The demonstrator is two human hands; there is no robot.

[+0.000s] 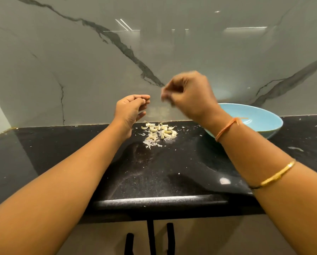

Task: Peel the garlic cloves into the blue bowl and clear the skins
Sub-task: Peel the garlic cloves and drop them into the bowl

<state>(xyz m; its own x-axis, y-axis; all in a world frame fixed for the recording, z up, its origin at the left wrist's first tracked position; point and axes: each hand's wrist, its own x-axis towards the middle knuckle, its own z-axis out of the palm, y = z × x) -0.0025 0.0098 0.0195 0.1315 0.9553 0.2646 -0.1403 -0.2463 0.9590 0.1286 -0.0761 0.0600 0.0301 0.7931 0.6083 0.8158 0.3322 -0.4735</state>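
A small heap of garlic cloves and papery skins (159, 132) lies on the black counter near the wall. My left hand (132, 109) hovers above and left of the heap, thumb and fingers curled together, and I see nothing between the tips. My right hand (190, 94) is raised higher, blurred by motion, and pinches a pale garlic piece (166, 98); whether it is a clove or skin is too blurred to tell. The blue bowl (264, 115) stands on the counter to the right, partly hidden behind my right wrist.
The black counter (154, 172) is speckled with skin flakes and ends at a rounded front edge. A grey marble backsplash (98, 61) rises right behind the heap. Cabinet doors with black handles (150, 234) are below the counter.
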